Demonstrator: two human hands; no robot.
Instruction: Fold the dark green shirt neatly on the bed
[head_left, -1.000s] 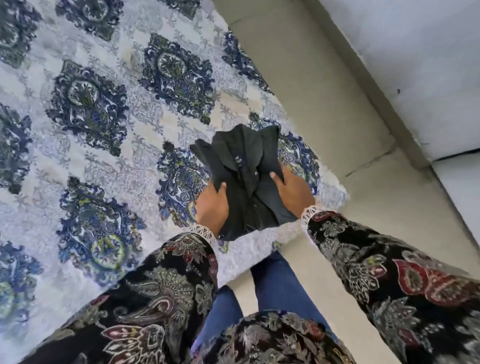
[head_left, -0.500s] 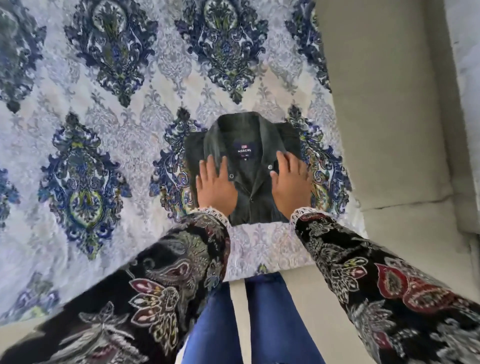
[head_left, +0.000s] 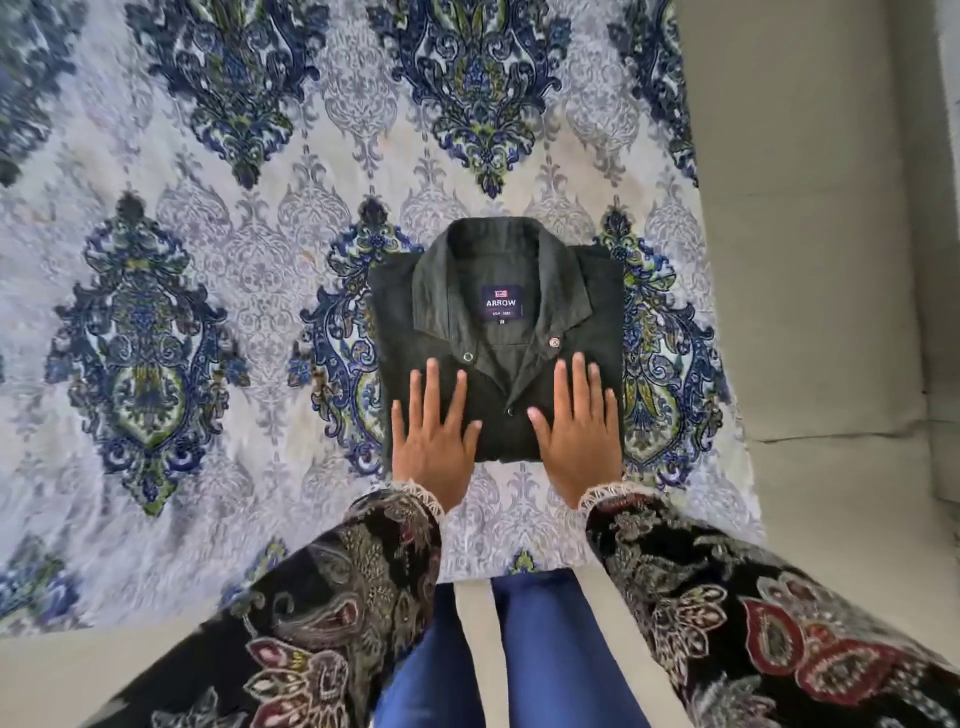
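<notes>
Blue-and-white damask bedspread (head_left: 218, 270), printed with large dark blue and green medallions, covers the bed and fills most of the view, its near edge ending just in front of the person's legs in blue trousers (head_left: 540, 654). Beige floor (head_left: 810, 260) runs along the right side of the bed. Black paisley sleeves with red and cream motifs and lace cuffs, the left sleeve (head_left: 332, 613) and the right sleeve (head_left: 769, 623), reach forward from the bottom corners. Near the bed's front edge lies the dark green shirt (head_left: 498, 332), folded into a compact rectangle with its collar spread open and pointing away from the person. Both hands lie flat on the lower half of the folded shirt: the left hand (head_left: 434, 441) with fingers straight and slightly spread on the shirt's left part, the right hand (head_left: 579, 436) with fingers straight and close together on its right part, neither one curled round any cloth. Inside the collar sits a navy label (head_left: 501, 303) reading ARROW. Two small buttons show at the collar tips, one on the left (head_left: 468, 356) and one on the right (head_left: 554, 341).
</notes>
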